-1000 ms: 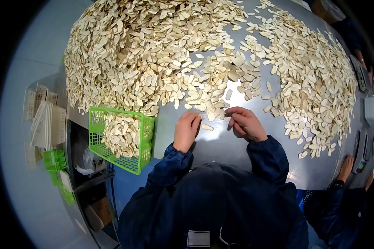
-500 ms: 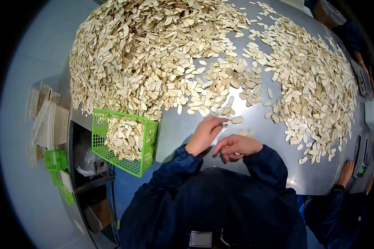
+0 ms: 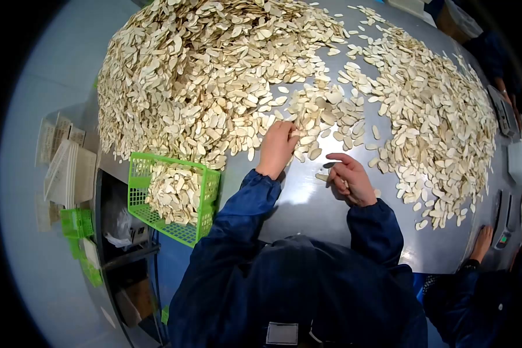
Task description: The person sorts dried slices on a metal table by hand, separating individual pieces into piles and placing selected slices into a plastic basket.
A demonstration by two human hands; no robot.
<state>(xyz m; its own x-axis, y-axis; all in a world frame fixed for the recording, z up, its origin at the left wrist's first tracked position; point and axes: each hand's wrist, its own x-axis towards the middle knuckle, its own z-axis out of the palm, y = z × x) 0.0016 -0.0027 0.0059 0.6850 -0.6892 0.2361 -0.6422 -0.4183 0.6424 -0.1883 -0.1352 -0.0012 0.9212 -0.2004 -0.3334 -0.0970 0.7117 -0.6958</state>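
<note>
My left hand [image 3: 277, 149] reaches to the near edge of the pale slices [image 3: 307, 110] in the middle, its fingers bent down onto them; what lies under the fingertips is hidden. To its right, my right hand [image 3: 351, 178] is over the metal table [image 3: 307, 211], index finger extended and the other fingers curled. One slice [image 3: 322, 177] lies by its fingertips. A green basket [image 3: 206, 200] at the left holds many slices [image 3: 174, 194].
A large heap of slices [image 3: 174, 87] covers the upper left, another heap [image 3: 435, 122] the right. White baskets [image 3: 75, 174] stand at far left. Scales [image 3: 503, 217] and a co-worker's hand [image 3: 481, 243] are at the right edge.
My left hand has moved up to the middle slices. My right hand moved down and left, then back up and right. The slices between my hands have shifted.
</note>
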